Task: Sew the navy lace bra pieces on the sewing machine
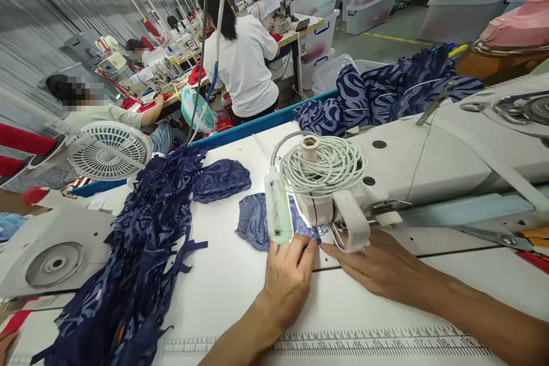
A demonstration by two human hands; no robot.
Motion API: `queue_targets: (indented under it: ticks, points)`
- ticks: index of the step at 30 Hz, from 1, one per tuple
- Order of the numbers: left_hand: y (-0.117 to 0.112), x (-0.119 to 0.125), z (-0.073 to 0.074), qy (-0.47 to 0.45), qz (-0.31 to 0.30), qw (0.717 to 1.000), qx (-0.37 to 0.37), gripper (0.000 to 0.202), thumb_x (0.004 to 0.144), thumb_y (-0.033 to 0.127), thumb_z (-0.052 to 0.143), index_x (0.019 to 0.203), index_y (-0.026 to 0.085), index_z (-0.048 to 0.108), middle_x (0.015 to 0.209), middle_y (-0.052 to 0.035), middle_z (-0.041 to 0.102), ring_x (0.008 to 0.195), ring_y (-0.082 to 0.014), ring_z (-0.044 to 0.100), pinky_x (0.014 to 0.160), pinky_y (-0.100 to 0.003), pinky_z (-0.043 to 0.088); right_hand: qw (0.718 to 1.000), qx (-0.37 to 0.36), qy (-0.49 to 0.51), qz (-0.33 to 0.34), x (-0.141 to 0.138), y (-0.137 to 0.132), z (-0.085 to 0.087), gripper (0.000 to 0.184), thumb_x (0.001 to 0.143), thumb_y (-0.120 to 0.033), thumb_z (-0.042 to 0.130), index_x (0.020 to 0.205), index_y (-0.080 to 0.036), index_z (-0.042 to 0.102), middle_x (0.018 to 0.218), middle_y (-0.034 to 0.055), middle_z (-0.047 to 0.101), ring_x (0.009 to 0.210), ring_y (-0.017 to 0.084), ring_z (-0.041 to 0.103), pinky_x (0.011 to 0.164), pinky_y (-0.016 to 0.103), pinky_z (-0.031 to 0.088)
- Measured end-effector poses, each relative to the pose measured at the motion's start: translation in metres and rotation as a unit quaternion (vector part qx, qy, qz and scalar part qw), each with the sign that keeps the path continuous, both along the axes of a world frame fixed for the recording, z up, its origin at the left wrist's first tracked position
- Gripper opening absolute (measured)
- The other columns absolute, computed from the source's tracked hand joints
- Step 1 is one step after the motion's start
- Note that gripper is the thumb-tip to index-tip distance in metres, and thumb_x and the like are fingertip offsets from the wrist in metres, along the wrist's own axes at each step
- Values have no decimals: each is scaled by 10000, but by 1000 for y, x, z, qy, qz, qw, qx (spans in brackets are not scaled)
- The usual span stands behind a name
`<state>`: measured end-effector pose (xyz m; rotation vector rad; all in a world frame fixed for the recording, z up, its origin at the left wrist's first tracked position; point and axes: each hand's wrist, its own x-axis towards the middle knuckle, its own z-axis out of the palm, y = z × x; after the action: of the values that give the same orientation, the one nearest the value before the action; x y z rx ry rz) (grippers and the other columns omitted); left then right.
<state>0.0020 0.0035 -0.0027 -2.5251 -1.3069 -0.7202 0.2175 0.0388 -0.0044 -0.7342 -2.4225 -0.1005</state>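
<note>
A dark blue patterned fabric piece (pixel 253 220) lies on the white table under the head of a sewing machine (pixel 317 209). My left hand (pixel 289 274) holds its near edge just left of the needle area, fingers bent and close together. From the right, my right hand (pixel 377 269) reaches in below the machine head, its fingertips pinching the same edge; the head hides part of this hand. A small stack of rounded blue fabric pieces (pixel 222 179) sits behind and to the left. The needle itself is hard to make out.
A long heap of blue fabric strips (pixel 146 251) covers the table's left side. Scissors (pixel 493 235) lie at right; a ruler strip (pixel 326 343) runs along the front. Beyond are fabric bundles (pixel 377 97), a white fan (pixel 109 150) and a co-worker in a white shirt (pixel 246 68).
</note>
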Motion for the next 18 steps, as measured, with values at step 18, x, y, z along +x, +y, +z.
queue_targets:
  ticks: [18]
  points:
    - [1,-7,0,63,-23,998,22,267,995,88,426,1139,127,647,1131,-82,710,1126,-208,631,1109,-489,420,999,29,-27,-25,-4,-2,-17,339,971,-108,415,1221,-141,643,714,49,655,764,220,601,704,374,475]
